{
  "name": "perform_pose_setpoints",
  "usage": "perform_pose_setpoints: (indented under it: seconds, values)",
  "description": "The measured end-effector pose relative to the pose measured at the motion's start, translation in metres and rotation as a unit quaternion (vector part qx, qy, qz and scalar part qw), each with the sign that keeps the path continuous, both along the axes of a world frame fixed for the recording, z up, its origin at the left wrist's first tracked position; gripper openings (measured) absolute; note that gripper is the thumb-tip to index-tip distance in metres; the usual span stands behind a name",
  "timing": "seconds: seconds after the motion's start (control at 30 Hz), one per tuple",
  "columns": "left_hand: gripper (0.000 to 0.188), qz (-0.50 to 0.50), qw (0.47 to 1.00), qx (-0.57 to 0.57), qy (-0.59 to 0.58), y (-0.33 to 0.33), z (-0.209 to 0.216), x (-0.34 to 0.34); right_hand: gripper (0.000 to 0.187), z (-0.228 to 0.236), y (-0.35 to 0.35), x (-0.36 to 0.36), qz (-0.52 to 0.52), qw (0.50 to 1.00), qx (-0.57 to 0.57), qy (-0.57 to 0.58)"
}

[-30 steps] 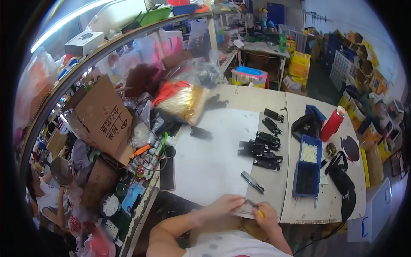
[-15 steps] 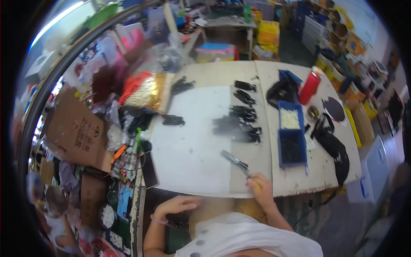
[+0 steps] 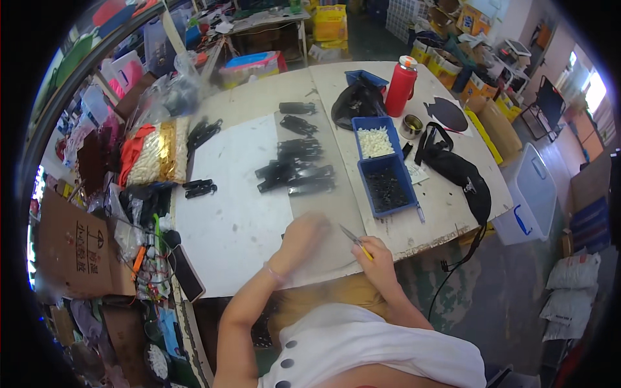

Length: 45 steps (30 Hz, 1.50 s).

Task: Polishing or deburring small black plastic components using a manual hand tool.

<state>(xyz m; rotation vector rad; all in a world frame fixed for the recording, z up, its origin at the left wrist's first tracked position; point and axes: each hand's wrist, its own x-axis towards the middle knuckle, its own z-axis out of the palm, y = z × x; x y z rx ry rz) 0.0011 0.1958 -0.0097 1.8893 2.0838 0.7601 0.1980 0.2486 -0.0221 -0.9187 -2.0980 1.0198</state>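
Observation:
My right hand (image 3: pixel 376 258) is closed around the yellow handle of a pointed metal tool (image 3: pixel 354 239), its tip aimed away from me over the table's near part. Just to its left, my left hand (image 3: pixel 305 238) is over the white sheet (image 3: pixel 239 194), its fingers smeared by motion; whether it holds anything is hidden. A small dark bit shows beside its wrist. Beyond both hands lie several bundles of flat black pieces (image 3: pixel 299 150), stacked in a column along the sheet's right side. The nearest black pieces (image 3: pixel 310 180) look blurred.
Two blue trays stand at right, one with white bits (image 3: pixel 375 141), one with black bits (image 3: pixel 388 187). Behind them are a red bottle (image 3: pixel 401 87) and a black bag (image 3: pixel 359 103). A phone (image 3: pixel 186 275) and cluttered boxes line the left edge. A black pouch (image 3: pixel 462 178) lies far right.
My left hand has moved from the table's near edge up and right over the sheet. My right hand keeps the yellow-handled tool, now tilted differently. The whole view has shifted.

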Motion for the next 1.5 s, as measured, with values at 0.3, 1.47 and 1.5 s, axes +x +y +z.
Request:
perform_pose_setpoints:
  seconds: [0.3, 1.47, 1.5]
  values:
    - [0.024, 0.135, 0.967, 0.163, -0.144, -0.019, -0.012, 0.027, 0.021, -0.001, -0.001, -0.029, 0.029, 0.999, 0.015, -0.01]
    - [0.034, 0.063, 0.937, -0.128, -0.32, -0.126, 0.034, -0.039, 0.013, 0.017, 0.001, -0.031, 0.195, 0.973, 0.11, 0.055]
    - [0.034, 0.065, 0.979, -0.025, -0.193, -0.098, 0.032, -0.042, 0.013, 0.019, -0.002, -0.031, 0.198, 0.972, 0.113, 0.056]
